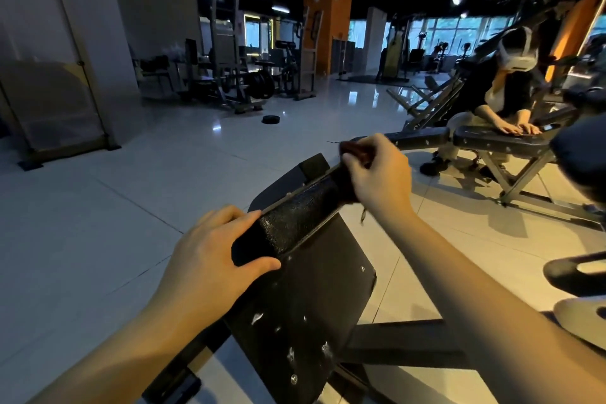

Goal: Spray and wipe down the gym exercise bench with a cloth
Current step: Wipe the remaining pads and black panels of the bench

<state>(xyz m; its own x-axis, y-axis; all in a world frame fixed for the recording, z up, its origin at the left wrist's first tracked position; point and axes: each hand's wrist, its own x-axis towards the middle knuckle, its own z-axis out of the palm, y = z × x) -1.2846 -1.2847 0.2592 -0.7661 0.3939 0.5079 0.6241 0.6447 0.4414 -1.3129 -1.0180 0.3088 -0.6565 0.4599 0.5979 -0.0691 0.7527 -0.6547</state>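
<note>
Screen: standing at the far left, a pale framed sheet leaning against the wall.
Left hand: clamping on the near end of the bench's padded edge, fingers curling over the top and thumb pressing on the side facing the camera.
Rack: standing far back on the left, holding dark weight plates low on its frame.
Disc: lying flat on the floor in front of the rack, well apart from everything else.
Floor: pale glossy tiles, reflecting the ceiling lights.
Bench: sitting in the middle of the view between the two hands, its black pad tilting up and away. The thick textured edge is running from the left hand up to the right hand. The flat dark face below it is showing bolt heads and a few pale flecks. Its metal frame is spreading on the tiles underneath.
Pillar: orange, rising at the back of the room.
Cloth: a dark bunched wad, resting on the far upper end of the padded edge, inside the right hand.
Right hand: closing around the cloth, pinching it in curled fingers and pressing it onto the pad.
Second bench: standing at the right, near but apart.
Person: sitting at the second bench, wearing a headset, laying both hands flat on its pad.
</note>
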